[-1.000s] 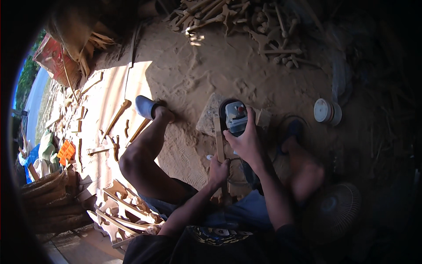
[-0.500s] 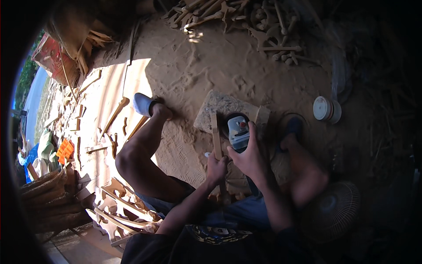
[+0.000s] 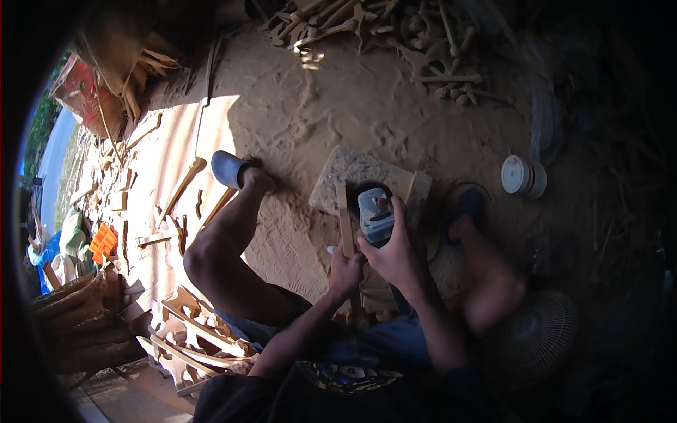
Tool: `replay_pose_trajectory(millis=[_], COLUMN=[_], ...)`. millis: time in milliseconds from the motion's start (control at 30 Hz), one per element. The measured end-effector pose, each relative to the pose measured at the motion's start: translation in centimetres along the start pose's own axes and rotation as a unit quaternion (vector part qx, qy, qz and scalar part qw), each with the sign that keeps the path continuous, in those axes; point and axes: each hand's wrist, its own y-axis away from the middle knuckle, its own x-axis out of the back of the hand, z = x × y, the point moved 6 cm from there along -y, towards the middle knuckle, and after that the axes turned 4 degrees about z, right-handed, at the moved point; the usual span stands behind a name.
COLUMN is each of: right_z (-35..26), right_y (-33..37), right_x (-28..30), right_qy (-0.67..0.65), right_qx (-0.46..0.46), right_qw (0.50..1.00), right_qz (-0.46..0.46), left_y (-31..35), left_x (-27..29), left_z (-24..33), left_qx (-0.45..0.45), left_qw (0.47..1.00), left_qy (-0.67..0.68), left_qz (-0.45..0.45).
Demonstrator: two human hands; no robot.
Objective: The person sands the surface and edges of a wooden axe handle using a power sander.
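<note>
Sandy floor (image 3: 282, 116) spreads around the person's legs, sunlit at left and shaded at right, with a wood heap (image 3: 331, 29) at the far side. Between the feet sits a pale block (image 3: 337, 169). Over its near part is the grinder (image 3: 376, 213), just right of the stick (image 3: 345, 224); whether its dark disc touches the wood I cannot tell. The stick's long axis points away from the body, its far end at the block. The right hand (image 3: 396, 252) wraps the grinder's body, thumb on the left side, a finger stretched along the right. Nearer the body, the left hand (image 3: 345, 272) closes around the stick, fingers curled.
</note>
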Motion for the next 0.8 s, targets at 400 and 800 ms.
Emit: replay_pose_trajectory(millis=[400, 800], right_z=[-1.4, 2.9], right_y=[-5.2, -3.8], right_x=[-0.4, 6.5], right_qy=[-0.002, -0.168], right_qx=[0.011, -0.012], right_qw=[1.0, 0.974], right_qz=[0.002, 0.154], left_y=[0.1, -1.8], left_x=[0.8, 1.4], left_z=[0.0, 3.9], left_qx=[-0.027, -0.078], left_qw=[0.998, 0.997], left_qy=[-0.048, -0.009], left_qz=[0.026, -0.027])
